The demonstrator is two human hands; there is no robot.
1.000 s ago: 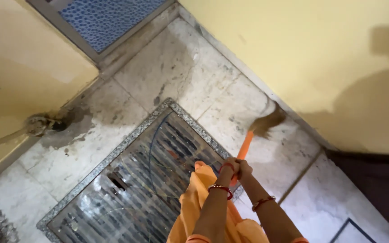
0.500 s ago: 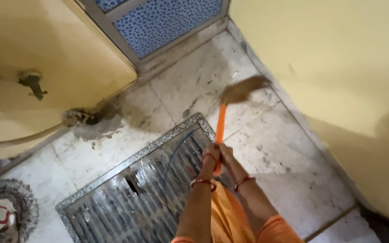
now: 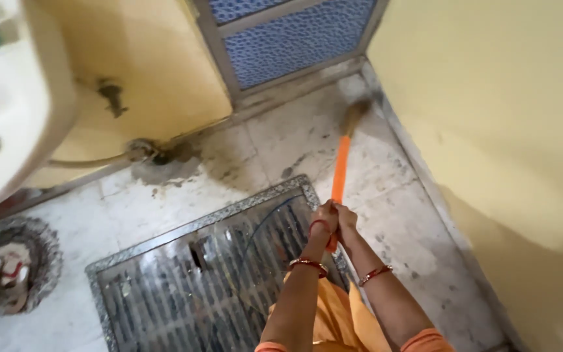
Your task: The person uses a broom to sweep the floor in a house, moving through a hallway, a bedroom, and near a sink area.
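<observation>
A: What are the hands doing?

B: Both are wrapped tight round the near end of a broom with a long orange plastic handle (image 3: 341, 166). The left hand (image 3: 324, 218) and the right hand (image 3: 345, 218) sit pressed against each other, fingers clamped on the shaft, just past the far right corner of the ribbed grey metal drain grate with a speckled stone border (image 3: 197, 274). Each wrist carries red bangles.

A: And where is the broom's head?

B: The brown bristle head (image 3: 354, 112) is down on the stained pale marble floor (image 3: 399, 215), well beyond the grate, near the corner where the blue patterned door panel in a grey metal frame (image 3: 294, 36) meets the yellow painted wall (image 3: 490, 98). The handle runs from the hands, near the grate's corner, straight out to that head.

A: What else lies around the grate?

B: To its left, a round dark floor drain (image 3: 11, 270) with something pale and red in it. Beyond the grate's far left side, a white ceramic washbasin (image 3: 8, 111) hangs over the floor, and a thin pipe (image 3: 92, 161) runs into a grimy wall fitting under it. Orange cloth (image 3: 337, 319) shows at the near edge of the grate, under the forearms.
</observation>
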